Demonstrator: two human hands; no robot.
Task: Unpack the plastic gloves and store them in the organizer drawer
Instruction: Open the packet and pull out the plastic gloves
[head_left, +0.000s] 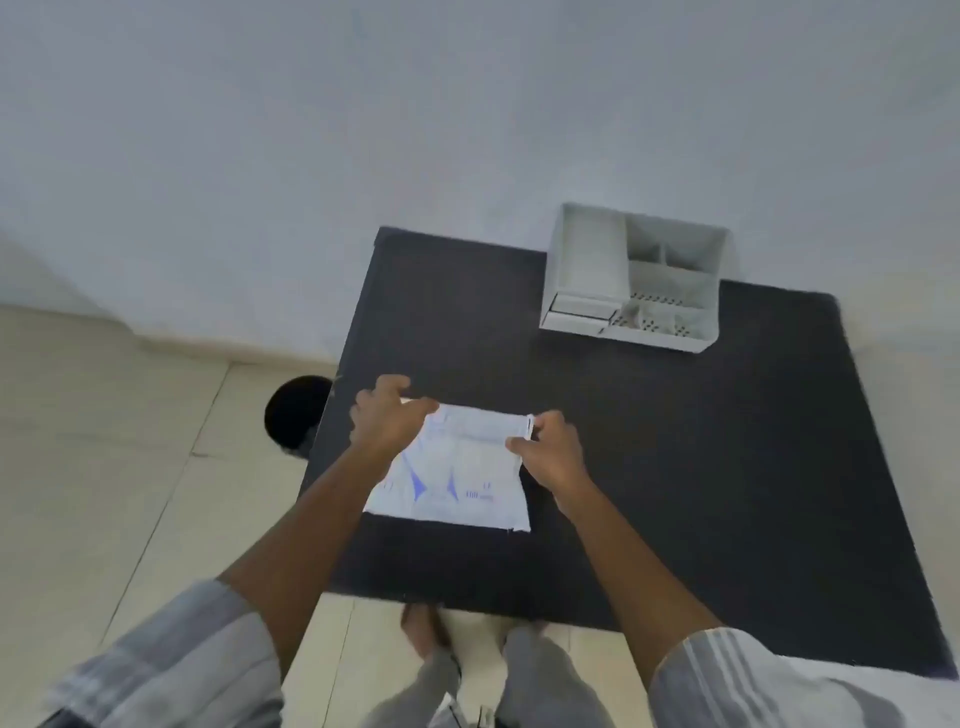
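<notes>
Hands, left hand (387, 415) and right hand (550, 449), pinch the glove packet's (457, 478) top corners at frame centre, likely bracing it to open; organizer (631, 278) waits upper right.

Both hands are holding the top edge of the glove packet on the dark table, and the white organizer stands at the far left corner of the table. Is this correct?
Not quite. In the head view the white organizer stands at the far right of the dark table, not at the far left corner. The rest holds: the left hand and the right hand hold the top edge of the glove packet.
</notes>
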